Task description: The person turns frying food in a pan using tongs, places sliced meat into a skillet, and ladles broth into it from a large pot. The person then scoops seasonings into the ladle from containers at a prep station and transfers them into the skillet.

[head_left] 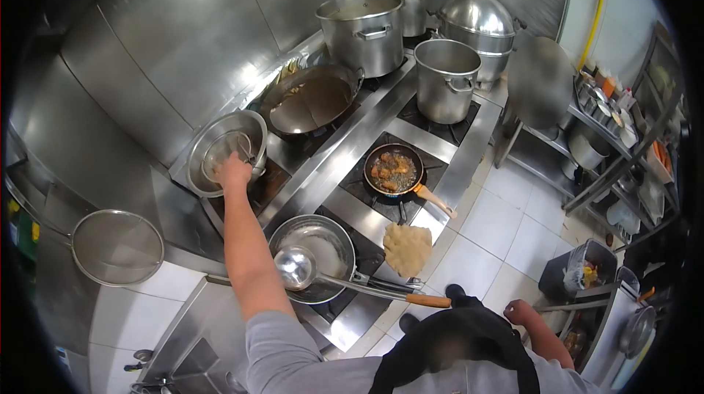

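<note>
My left hand (233, 172) reaches into a metal pot (258, 130) at the back left of the stove, over a round strainer or bowl (214, 158) inside it. Its fingers point down and what they touch is too small to make out. Low at the right, my right hand (518, 312) hangs beside my body, its fingers curled, away from the stove. Below my left arm's reach, a ladle (297, 268) with a wooden handle lies across a pan (339, 241). Brown pieces fry in bubbling oil in a small black pan (394, 169).
A wide wok (312, 100) of dark liquid and tall pots (363, 34) (449, 82) stand behind. A beige cloth (408, 249) lies at the stove's front edge. A large sieve (117, 247) is at left; shelves (623, 144) and a bin (579, 269) are at right.
</note>
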